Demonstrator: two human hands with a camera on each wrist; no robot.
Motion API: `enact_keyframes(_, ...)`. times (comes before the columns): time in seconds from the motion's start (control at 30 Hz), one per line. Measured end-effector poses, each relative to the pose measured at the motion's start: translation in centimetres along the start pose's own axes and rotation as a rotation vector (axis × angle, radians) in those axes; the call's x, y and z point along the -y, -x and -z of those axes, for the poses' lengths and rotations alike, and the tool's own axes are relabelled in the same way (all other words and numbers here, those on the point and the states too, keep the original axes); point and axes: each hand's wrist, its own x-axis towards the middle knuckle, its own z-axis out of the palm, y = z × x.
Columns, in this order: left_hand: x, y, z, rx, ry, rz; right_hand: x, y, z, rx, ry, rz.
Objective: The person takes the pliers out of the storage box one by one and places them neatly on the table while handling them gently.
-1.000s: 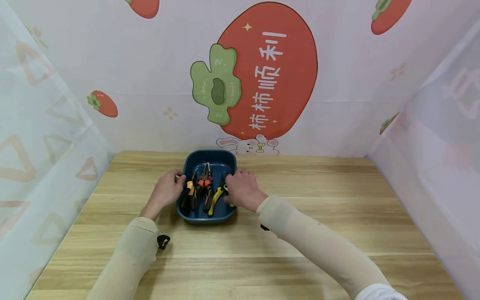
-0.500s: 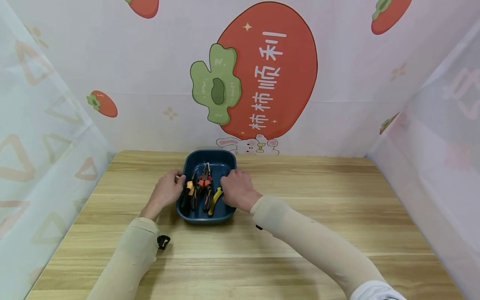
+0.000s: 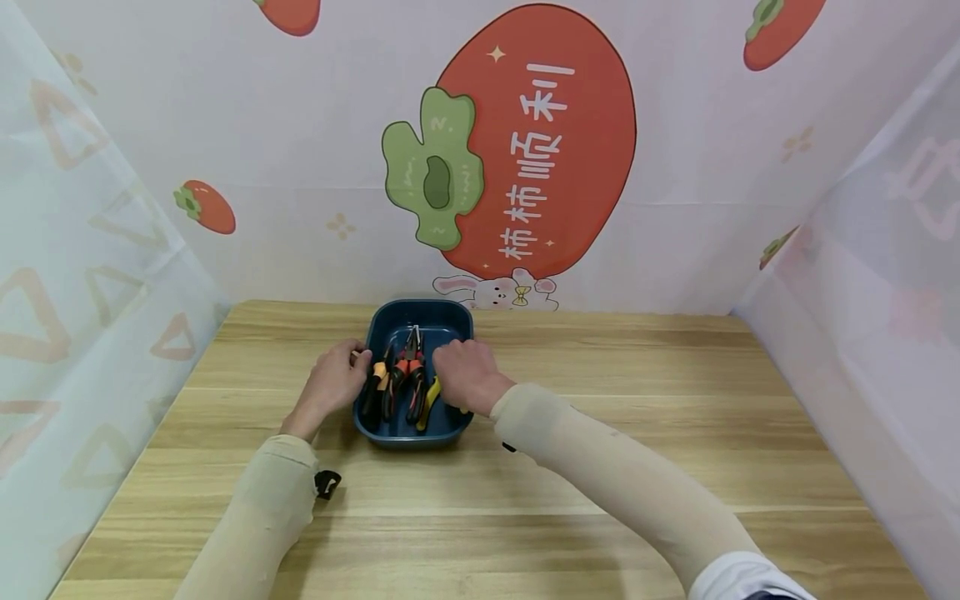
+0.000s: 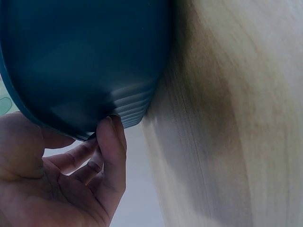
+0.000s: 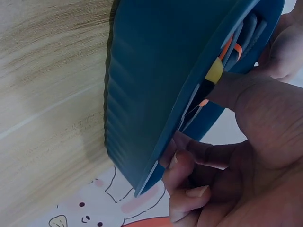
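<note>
A deep blue plastic tray (image 3: 420,317) stands at the back of the table with several pliers in it. My left hand (image 3: 339,375) holds its left rim; in the left wrist view the fingertips pinch the edge of the tray wall (image 4: 85,61). My right hand (image 3: 468,375) reaches over the right rim, closed around yellow-handled pliers (image 3: 429,407), hiding most of them. In the right wrist view the thumb lies at their yellow-and-black part (image 5: 214,72) and the other fingers curl inside the rim. Orange-and-black pliers (image 3: 406,383) lie mid-tray, and a black-and-orange pair (image 3: 375,390) lies at the left.
The wooden table (image 3: 615,483) spreads in front and to both sides of the tray. A white cloth backdrop with a large printed persimmon (image 3: 562,150) rises right behind it, and similar cloth walls stand left and right.
My right hand has moved left, farther over the tray, covering more of the yellow-handled pliers. The left hand and the tray have stayed in place.
</note>
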Motion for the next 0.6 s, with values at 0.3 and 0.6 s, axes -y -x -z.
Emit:
enact_keyframes(0.3,-0.07,0.12,-0.05,0.002,0.004,0.001,0.44,-0.02,-0.32,-0.026,-0.047,-0.009)
enact_keyframes(0.6,-0.02,0.13,-0.10,-0.006,-0.003,0.001,0.57,-0.01,-0.19,-0.062,-0.072,-0.010)
